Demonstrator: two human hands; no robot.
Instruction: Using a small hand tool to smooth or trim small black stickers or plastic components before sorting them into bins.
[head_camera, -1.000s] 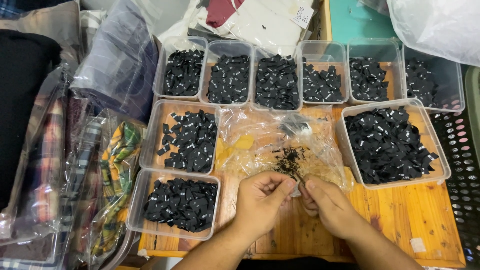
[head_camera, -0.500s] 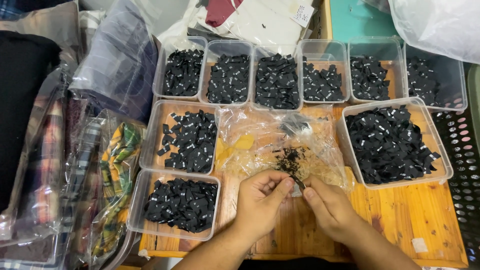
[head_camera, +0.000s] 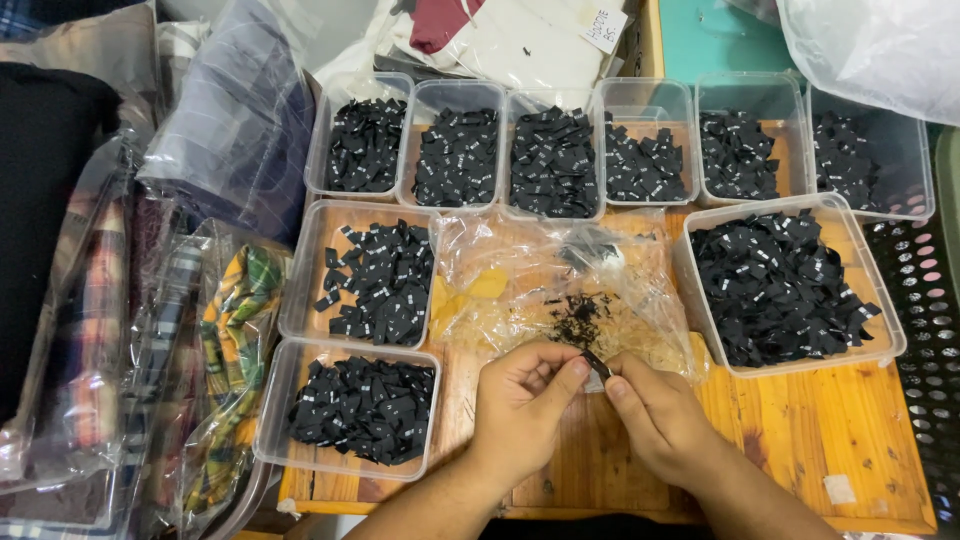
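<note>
My left hand (head_camera: 520, 405) and my right hand (head_camera: 655, 420) meet over the wooden table (head_camera: 800, 440), both pinching one small black fabric label (head_camera: 596, 364) between thumbs and fingers. Just beyond the fingertips lies a crumpled clear plastic bag (head_camera: 560, 290) with a small heap of dark thread scraps (head_camera: 580, 315) on it. A large clear tub of black labels (head_camera: 780, 290) stands to the right of the hands. Two more tubs of labels (head_camera: 375, 280) (head_camera: 350, 410) stand to the left.
A row of several clear tubs of black labels (head_camera: 550, 160) lines the far side. Bagged folded clothes (head_camera: 200, 330) pile up on the left. A black perforated crate (head_camera: 930, 340) sits at the right edge, white fabric and a clear bag (head_camera: 870, 50) behind.
Both hands have stayed over the same spot; the fingers have shifted slightly on the small label, drawing closer together.
</note>
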